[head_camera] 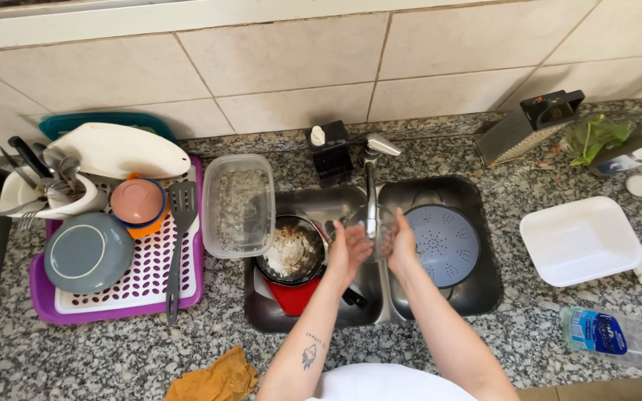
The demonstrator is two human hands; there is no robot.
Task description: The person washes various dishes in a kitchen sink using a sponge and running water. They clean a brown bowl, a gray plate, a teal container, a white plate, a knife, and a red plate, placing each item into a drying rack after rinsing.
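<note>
1. Head view: the left hand and right hand are raised side by side over the double sink, palms turned toward each other, fingers loosely together and pointing up.
2. Between the palms sits something clear, perhaps a glass; its outline is too faint to be sure, and I cannot tell whether either hand really grips it.
3. The tap stands just behind the hands, its spout partly hidden by them.
4. Under the left hand, a dark pan with pale residue lies in the left basin on something red, mostly covered.
5. A blue-grey colander fills the right basin.
6. A clear plastic container rests beside the sink on the granite counter.
7. Farther left, a purple drying rack holds dishes; its far end is cut off.
</note>
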